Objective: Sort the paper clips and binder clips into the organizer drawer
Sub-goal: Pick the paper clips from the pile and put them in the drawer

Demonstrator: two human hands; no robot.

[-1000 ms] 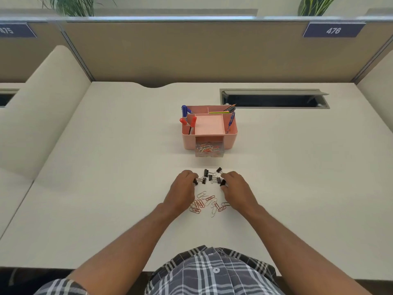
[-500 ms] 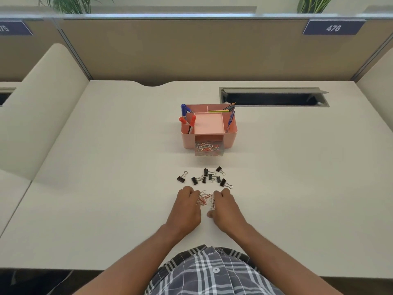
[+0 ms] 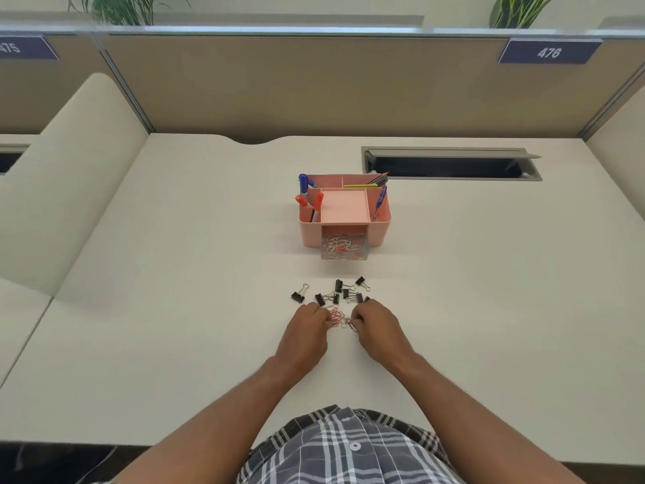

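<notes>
Paper clips (image 3: 340,318) lie just short of the binder clips (image 3: 340,294), well short of the organizer drawer (image 3: 345,246). Left hand (image 3: 307,335) and right hand (image 3: 378,331) curl around them, gathering. Light, slippery, tangling wire; scoop rather than pinch.

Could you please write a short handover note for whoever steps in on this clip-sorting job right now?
Left hand and right hand: both low on the desk, fingers curled around the loose paper clips gathered between them; how firm the grip is cannot be told.
Black binder clips: scattered on the desk just beyond the hands, one off to the left.
Clear drawer: pulled out at the front of the pink organizer, already holding coloured paper clips.
Done: some paper clips are in.
Left: the gathered paper clips and all visible binder clips.
</notes>
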